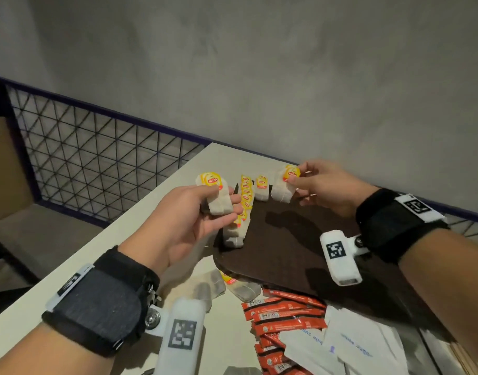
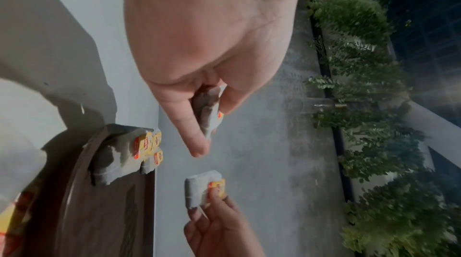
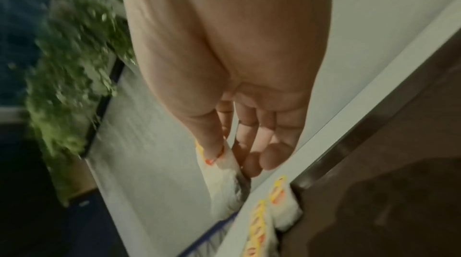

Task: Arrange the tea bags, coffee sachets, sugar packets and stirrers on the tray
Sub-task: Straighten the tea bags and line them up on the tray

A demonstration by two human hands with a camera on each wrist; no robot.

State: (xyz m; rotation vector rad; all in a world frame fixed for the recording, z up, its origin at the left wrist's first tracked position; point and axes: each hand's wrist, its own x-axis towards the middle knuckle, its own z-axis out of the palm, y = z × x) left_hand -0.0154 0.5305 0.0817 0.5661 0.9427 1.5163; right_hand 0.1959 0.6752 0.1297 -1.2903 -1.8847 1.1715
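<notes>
Hands both loaded: your left hand grips a white paper tea-bag bundle with yellow tags, your right hand pinches another, above the dark brown oval tray. Set each just beside the overlapping tea-bag row below your fingers, tags up; release low.

white surface carries dark brown tray; near edge: loose tea bags, red coffee sachets, white sugar packets, wooden stirrers
</notes>
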